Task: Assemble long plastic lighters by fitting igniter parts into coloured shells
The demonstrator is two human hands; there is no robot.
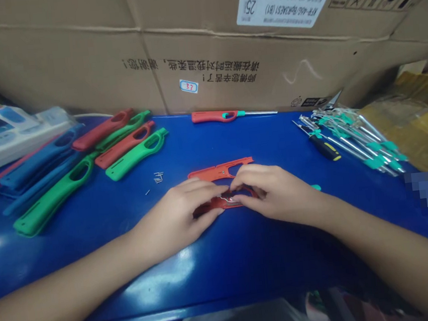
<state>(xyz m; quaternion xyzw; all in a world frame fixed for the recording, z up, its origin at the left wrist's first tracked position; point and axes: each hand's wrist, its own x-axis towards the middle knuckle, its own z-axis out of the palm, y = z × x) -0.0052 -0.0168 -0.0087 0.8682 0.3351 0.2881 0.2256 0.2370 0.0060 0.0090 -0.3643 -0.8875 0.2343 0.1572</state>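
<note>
We have red shell (217, 203) between left hand (183, 209) and right hand (273, 187), long axis left to right. Left clamps its left end; right at wire (224, 198) inside, pinching or touching we cannot tell. Other half (212, 173) just beyond both hands, roughly parallel.

A red, elongated plastic half-shell (218, 203) runs left to right at the blue tabletop (258, 146), its hollow inner side up; whether it rests or is lifted cannot be told. A thin, pale, bent wire (224, 198) shows inside it; both ends are partly covered. Just beyond lies 1 orange-red plastic shell piece (209, 172), its looped right end angled slightly away.
</note>
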